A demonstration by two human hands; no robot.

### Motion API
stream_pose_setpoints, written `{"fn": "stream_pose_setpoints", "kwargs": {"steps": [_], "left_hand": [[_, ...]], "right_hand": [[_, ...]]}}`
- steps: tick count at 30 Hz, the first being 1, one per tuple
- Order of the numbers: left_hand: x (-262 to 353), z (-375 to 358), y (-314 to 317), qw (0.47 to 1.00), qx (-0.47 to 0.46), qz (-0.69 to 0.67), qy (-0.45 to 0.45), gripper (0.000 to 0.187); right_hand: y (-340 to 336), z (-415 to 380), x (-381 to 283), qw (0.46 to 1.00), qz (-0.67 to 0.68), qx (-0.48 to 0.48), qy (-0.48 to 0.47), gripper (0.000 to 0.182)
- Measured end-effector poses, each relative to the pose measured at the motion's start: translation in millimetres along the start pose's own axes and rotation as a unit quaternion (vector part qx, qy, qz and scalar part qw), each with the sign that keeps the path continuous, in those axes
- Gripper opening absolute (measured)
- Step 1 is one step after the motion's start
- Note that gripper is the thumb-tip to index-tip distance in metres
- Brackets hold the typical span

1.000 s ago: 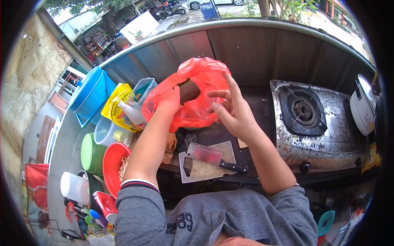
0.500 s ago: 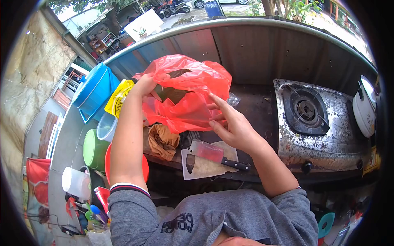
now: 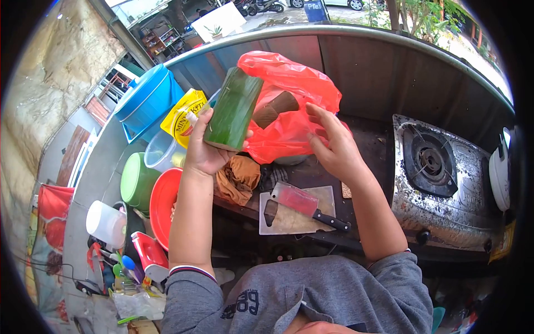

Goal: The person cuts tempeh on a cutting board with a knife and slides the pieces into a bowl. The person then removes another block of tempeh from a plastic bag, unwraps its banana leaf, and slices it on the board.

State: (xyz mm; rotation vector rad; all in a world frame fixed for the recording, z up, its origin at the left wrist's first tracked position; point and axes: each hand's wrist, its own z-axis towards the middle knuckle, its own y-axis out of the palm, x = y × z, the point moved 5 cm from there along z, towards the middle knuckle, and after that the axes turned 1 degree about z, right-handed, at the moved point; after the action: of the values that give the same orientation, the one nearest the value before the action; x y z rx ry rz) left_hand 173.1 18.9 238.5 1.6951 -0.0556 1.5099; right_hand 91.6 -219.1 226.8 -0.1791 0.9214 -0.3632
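Observation:
My left hand (image 3: 207, 146) holds up a thick green leaf-wrapped roll (image 3: 233, 108), tilted a little, its flat lower end near my palm. Just right of it is a red plastic bag (image 3: 289, 133) with an open mouth, and a brownish-green bundle (image 3: 273, 109) shows inside. My right hand (image 3: 334, 142) is at the bag's right side, fingers apart, holding nothing that I can see. Below the bag, a cleaver (image 3: 297, 199) with a black handle lies across a white cutting board (image 3: 289, 222).
A gas stove (image 3: 445, 206) stands at the right with a white pot (image 3: 499, 175). Brown cloth (image 3: 238, 179), a yellow pouch (image 3: 183, 119), a blue container (image 3: 146, 103), a green tub (image 3: 139, 181) and a red basin (image 3: 161, 209) are at the left.
The green roll is now out of the bag in my left hand, which has turned palm up. My right hand has moved right and let go of the bag's edge. The view has shifted.

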Motion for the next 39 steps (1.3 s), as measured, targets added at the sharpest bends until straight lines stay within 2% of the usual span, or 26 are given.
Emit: {"fn": "stream_pose_setpoints", "kwargs": {"steps": [1,2,4,8,10,12,14,16,17,18,20,21,22,24,25,26,28,29,32,33,34,35,36,37,38,39], "left_hand": [[-6,-9,-1,0.997,-0.013,-0.069,0.008,0.059],[-12,-18,1,0.998,-0.007,-0.069,0.013,0.059],[-23,-35,3,0.984,0.039,-0.168,0.04,0.06],[-35,-66,3,0.951,0.036,-0.295,0.085,0.063],[-38,-85,-1,0.943,0.043,-0.315,0.102,0.064],[-45,-105,0,0.931,0.031,-0.353,0.086,0.068],[-59,-131,-8,0.936,0.033,-0.341,0.077,0.069],[-69,-158,-18,0.987,0.036,-0.113,0.104,0.073],[-76,-172,-28,0.99,0.103,-0.012,0.091,0.081],[-86,-181,-27,0.992,0.098,-0.019,0.079,0.081],[-101,-196,-32,0.969,0.154,0.193,0.02,0.091],[-113,-196,-33,0.959,0.152,0.238,0.004,0.094],[-121,-193,-29,0.932,0.142,0.333,-0.018,0.093],[-134,-182,-29,0.851,0.089,0.517,-0.028,0.09],[-138,-175,-24,0.777,0.084,0.624,0.003,0.085],[-145,-167,-23,0.779,0.079,0.622,0.0,0.085],[-158,-151,-23,0.702,0.082,0.707,0.023,0.085],[-167,-143,-26,0.701,0.085,0.706,0.055,0.081],[-187,-123,-34,0.693,0.083,0.714,0.06,0.081],[-188,-118,-33,0.714,0.085,0.695,-0.014,0.081],[-193,-117,-36,0.715,0.079,0.694,-0.013,0.081],[-203,-116,-49,0.854,0.116,0.505,-0.056,0.077],[-209,-116,-53,0.942,0.148,0.286,-0.1,0.072],[-214,-120,-56,0.958,0.146,0.162,-0.187,0.066],[-211,-122,-56,0.957,0.144,0.162,-0.191,0.066],[-214,-124,-52,0.965,0.116,0.059,-0.228,0.064]], "right_hand": [[1,3,4,1.0,0.024,0.014,-0.008,0.049],[0,2,1,0.998,0.051,0.026,-0.002,0.047],[4,-2,-8,0.991,0.117,0.047,-0.04,0.043],[5,-42,-25,0.978,0.198,0.034,-0.06,0.041],[9,-73,-26,0.977,0.209,-0.02,-0.036,0.039],[25,-109,-5,0.985,0.165,-0.045,0.024,0.039],[36,-144,21,0.994,0.054,-0.07,0.066,0.036],[36,-177,45,0.987,-0.013,-0.093,0.133,0.035],[33,-188,51,0.985,-0.019,-0.089,0.146,0.035],[31,-198,54,0.982,-0.075,-0.098,0.144,0.037],[33,-213,60,0.974,-0.133,-0.104,0.152,0.04],[34,-216,61,0.97,-0.183,-0.098,0.124,0.039],[35,-215,60,0.964,-0.232,-0.094,0.093,0.038],[38,-209,54,0.967,-0.226,-0.076,0.093,0.037],[39,-203,49,0.97,-0.219,-0.056,0.088,0.036],[41,-197,46,0.969,-0.222,-0.055,0.094,0.036],[48,-188,38,0.984,-0.149,-0.04,0.089,0.035],[52,-184,36,0.983,-0.155,-0.036,0.094,0.035],[61,-175,34,0.989,-0.104,-0.04,0.101,0.034],[61,-175,36,0.989,-0.101,-0.031,0.104,0.035],[60,-175,37,0.989,-0.098,-0.022,0.106,0.035],[55,-176,37,0.989,-0.109,-0.006,0.097,0.034],[51,-176,36,0.989,-0.112,-0.003,0.099,0.034],[47,-177,35,0.988,-0.1,0.002,0.114,0.033],[46,-178,35,0.988,-0.087,0.006,0.128,0.033],[47,-181,36,0.988,-0.087,0.006,0.131,0.033]]}}
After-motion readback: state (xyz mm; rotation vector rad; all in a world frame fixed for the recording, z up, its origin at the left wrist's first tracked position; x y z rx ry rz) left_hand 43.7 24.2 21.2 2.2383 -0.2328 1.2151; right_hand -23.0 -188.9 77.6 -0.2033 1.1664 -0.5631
